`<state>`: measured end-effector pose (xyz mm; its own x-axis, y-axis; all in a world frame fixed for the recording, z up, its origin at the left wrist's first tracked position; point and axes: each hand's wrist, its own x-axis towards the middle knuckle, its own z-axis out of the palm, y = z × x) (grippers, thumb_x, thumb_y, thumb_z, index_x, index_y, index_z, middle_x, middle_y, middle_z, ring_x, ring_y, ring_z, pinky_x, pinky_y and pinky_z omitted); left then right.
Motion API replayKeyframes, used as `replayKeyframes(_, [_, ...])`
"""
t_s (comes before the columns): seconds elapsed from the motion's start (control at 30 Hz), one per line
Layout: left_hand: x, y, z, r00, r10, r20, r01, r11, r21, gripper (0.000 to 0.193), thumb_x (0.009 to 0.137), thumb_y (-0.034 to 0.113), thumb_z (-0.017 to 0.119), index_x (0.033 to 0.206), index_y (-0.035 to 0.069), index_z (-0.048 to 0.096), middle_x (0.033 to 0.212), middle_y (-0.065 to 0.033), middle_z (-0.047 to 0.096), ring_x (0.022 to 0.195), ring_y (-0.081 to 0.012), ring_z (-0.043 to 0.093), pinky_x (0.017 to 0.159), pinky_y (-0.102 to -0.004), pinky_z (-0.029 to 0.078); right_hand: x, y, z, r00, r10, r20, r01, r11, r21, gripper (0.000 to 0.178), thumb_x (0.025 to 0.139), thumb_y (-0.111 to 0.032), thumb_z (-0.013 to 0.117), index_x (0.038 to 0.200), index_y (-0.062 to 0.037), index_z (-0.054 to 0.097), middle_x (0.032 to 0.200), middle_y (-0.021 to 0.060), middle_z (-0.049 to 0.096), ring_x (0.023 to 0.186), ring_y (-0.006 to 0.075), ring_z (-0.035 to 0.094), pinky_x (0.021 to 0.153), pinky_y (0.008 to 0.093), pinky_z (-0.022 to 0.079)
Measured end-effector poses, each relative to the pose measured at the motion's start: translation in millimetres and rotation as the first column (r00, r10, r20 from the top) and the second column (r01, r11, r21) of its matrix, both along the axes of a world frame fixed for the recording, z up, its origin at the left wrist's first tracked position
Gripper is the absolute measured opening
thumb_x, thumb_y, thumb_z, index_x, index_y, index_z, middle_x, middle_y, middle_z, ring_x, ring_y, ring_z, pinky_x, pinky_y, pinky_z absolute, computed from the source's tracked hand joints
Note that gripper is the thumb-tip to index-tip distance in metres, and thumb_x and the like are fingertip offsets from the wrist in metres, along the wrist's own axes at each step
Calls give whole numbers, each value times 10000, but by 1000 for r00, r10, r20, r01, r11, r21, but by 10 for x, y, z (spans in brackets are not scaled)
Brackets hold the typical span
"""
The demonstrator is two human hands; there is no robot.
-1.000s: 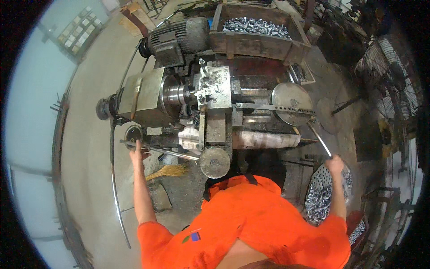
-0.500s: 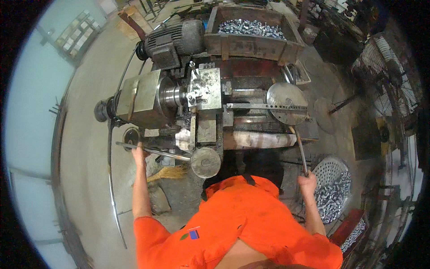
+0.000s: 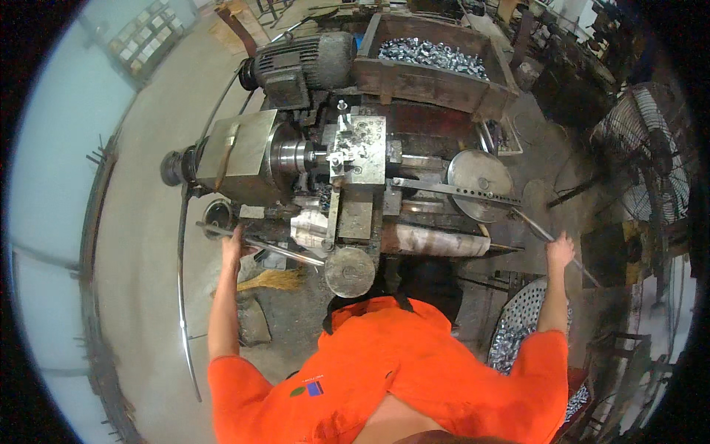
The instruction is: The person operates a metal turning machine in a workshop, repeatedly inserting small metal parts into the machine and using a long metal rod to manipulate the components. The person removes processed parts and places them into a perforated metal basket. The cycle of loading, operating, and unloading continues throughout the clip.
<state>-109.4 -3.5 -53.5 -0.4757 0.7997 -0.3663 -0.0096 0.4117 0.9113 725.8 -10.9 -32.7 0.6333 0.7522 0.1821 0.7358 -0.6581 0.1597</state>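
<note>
We grip the lathe [image 3: 325, 177] bar lever [image 3: 259, 244] in our left hand [image 3: 233, 244] | right hand [image 3: 560, 250] fingers closed round the long handle [image 3: 551, 243].

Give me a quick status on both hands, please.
Left hand gripping lathe's front lever. Right hand gripping long side lever. Nothing in the way.

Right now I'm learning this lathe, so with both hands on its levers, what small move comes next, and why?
Probably pull the long lever with the right hand; it already grips that bar, while the left hand steadies the front rod.
</note>
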Motion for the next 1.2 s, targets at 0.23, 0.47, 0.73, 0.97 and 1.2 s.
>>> replayKeyframes(0.23, [-544,-401,-667,983,-29,-179,1,988,-154,539,854,487,513,1083,-1,530,844,-133,637,738,-231,622,687,-367,481,-1126,-131,-277,857,507,-95,-410,781,472,810,567,-173,676,1314,-58,387,1358,179,371,1258,352,324,1049,415,262])
replayKeyframes(0.47, [15,-229,-963,165,-624,-764,172,781,-600,479,746,525,613,798,48,620,760,-176,637,762,-347,628,658,-455,486,-1526,-629,-427,731,379,-567,-237,921,311,445,597,-151,626,1025,-29,633,989,191,620,906,328,605,788,369,480])
replayKeyframes(0.73, [46,-433,-1859,371,-529,-763,190,848,-495,494,772,508,573,922,38,579,868,-200,632,809,-385,614,680,-455,495,-1757,-369,67,606,550,-575,-392,835,385,344,603,-136,612,919,-10,663,867,197,647,812,328,636,739,363,493])
replayKeyframes(0.97, [-46,-462,-1527,392,-658,-643,179,740,-648,539,769,503,588,1065,55,544,947,-217,622,920,-379,591,773,-453,476,-2419,503,1104,439,858,-267,-650,508,565,326,585,-77,617,906,-27,651,896,174,638,836,332,612,742,366,486])
replayKeyframes(1.2, [-464,-764,-337,735,-454,-503,359,891,-279,396,823,219,613,1153,13,541,679,-121,616,565,-156,608,532,-314,474,-4253,1318,1751,-128,960,-248,-733,77,676,382,558,-84,569,929,-38,648,886,103,641,889,283,574,795,344,456])
